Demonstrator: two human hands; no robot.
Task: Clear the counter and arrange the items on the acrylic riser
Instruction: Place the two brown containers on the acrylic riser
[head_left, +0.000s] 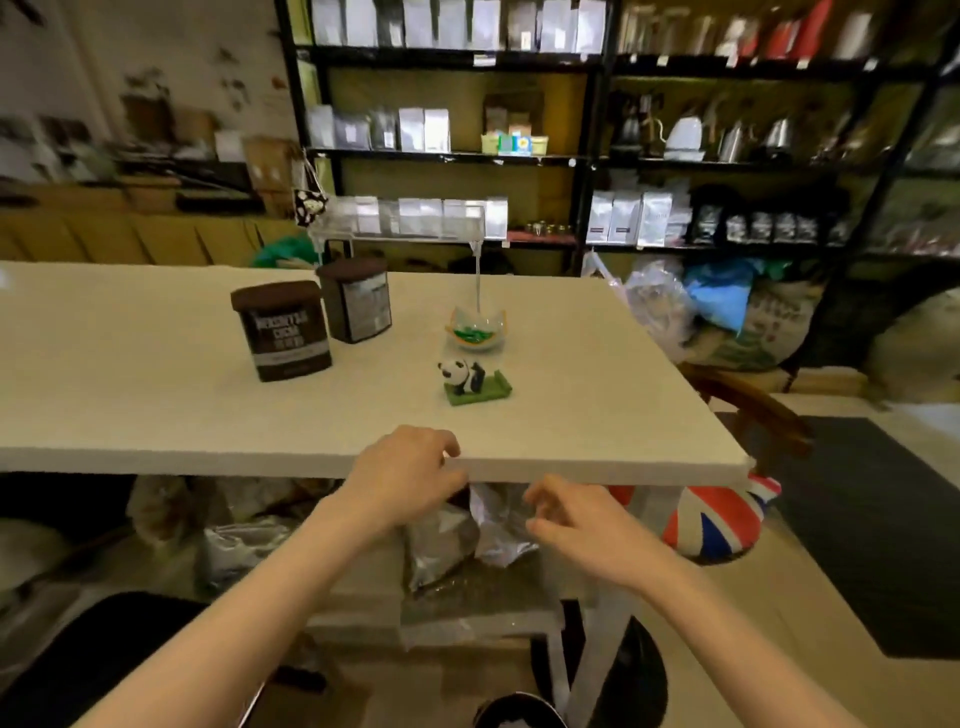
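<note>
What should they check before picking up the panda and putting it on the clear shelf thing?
1. Both hands free: left hand and right hand hold nothing. Ok.
2. Panda figurine within sight, upright on its green base, nothing touching it. Ok.
3. Path to the panda over the counter clear. Ok.
4. Acrylic riser top has room. Ok, it looks bare.
5. Riser steady enough to load. Cannot tell.
6. Glass dish beside the riser's leg, easy to bump. Not ok.

shelf goods (423, 130) blurred, front canister (283, 332) label unreadable
</note>
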